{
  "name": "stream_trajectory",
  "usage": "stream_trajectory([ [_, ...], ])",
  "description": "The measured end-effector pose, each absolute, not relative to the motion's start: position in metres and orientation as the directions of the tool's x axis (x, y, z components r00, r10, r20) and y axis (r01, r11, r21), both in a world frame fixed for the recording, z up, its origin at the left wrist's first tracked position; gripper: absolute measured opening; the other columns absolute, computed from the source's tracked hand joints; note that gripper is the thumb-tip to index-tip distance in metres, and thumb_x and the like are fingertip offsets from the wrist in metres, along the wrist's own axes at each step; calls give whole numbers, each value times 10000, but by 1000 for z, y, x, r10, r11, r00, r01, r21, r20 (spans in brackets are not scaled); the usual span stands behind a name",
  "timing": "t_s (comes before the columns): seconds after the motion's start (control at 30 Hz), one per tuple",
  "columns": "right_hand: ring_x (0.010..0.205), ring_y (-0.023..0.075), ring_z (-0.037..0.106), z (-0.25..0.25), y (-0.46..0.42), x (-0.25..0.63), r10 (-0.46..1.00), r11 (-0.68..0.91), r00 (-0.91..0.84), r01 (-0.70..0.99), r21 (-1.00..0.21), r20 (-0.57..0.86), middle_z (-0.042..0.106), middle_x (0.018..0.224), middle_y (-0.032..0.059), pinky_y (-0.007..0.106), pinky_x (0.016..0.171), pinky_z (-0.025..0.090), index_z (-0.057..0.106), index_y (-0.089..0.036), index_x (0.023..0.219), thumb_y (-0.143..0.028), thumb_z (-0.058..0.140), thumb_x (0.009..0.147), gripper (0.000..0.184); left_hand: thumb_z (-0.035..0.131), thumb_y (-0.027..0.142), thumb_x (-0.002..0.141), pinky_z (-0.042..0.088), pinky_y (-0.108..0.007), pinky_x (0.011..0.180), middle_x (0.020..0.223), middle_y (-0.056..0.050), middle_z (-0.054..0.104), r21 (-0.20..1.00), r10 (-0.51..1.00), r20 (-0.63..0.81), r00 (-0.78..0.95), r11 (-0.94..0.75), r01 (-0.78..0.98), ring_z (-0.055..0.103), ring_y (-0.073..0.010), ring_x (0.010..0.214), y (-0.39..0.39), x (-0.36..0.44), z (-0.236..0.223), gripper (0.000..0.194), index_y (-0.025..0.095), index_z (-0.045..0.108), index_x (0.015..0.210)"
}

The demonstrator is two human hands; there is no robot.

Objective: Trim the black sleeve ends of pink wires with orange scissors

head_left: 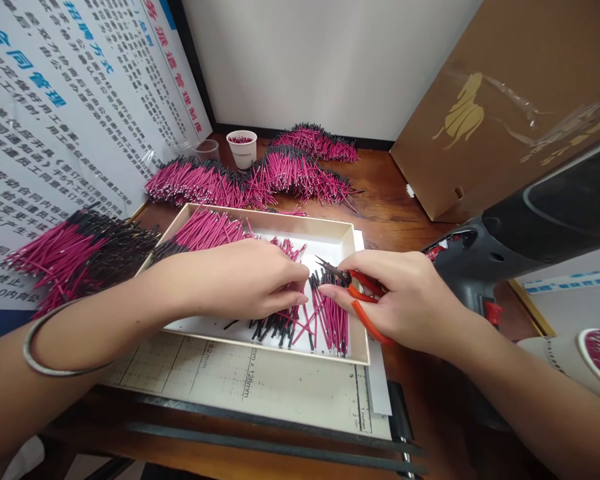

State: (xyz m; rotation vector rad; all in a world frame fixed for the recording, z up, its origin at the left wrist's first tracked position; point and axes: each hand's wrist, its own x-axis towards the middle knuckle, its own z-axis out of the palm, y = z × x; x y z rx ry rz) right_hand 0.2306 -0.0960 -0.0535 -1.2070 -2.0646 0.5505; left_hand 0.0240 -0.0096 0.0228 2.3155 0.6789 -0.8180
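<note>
A shallow cream tray [349,235] on the wooden desk holds short magenta wires with black ends [330,319]. My left hand [250,279], a metal bangle on its wrist, lies palm down in the tray with its fingers closed on a bunch of these wires. My right hand [405,297] grips orange-handled snips [361,293], whose dark tips point left toward the wires just past my left fingertips. A second loose heap of the wires [207,230] fills the tray's far left corner.
More magenta wire piles [260,177] lie behind the tray, with another heap [75,257] at the left. A white paper cup [243,148] stands at the back. A black and grey heat gun [530,233] rests at right by a cardboard box [505,107] and a tipped cup [580,360].
</note>
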Motion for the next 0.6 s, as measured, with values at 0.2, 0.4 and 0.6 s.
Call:
stream_trajectory([
  [0.2, 512, 67, 361, -53, -95, 230, 864, 504, -351, 609, -612, 362, 485, 575, -22, 227, 506, 284, 629, -134, 764, -450, 573, 1055, 433, 498, 371, 1036, 294, -303, 579, 726, -8, 640, 364, 261, -652, 712, -716, 596, 531, -136, 609, -7, 19, 19, 302, 196, 651, 844],
  [0.4, 523, 62, 334, -55, -97, 230, 854, 520, -376, 623, -584, 359, 440, 572, -14, 260, 535, 298, 610, -135, 725, -506, 560, 1059, 501, 486, 430, 1019, 331, -249, 604, 731, -7, 653, 412, 240, -628, 740, -704, 578, 485, -88, 566, -7, 16, 12, 357, 179, 716, 915],
  [0.6, 571, 35, 311, -54, -95, 229, 956, 280, -256, 637, -719, 145, 472, 596, -11, 370, 619, 207, 721, -158, 796, -712, 668, 888, 565, 453, 654, 886, 458, -398, 873, 549, 30, 423, 398, 324, -624, 711, -652, 645, 635, -183, 799, 2, 6, -2, 603, 125, 704, 746],
])
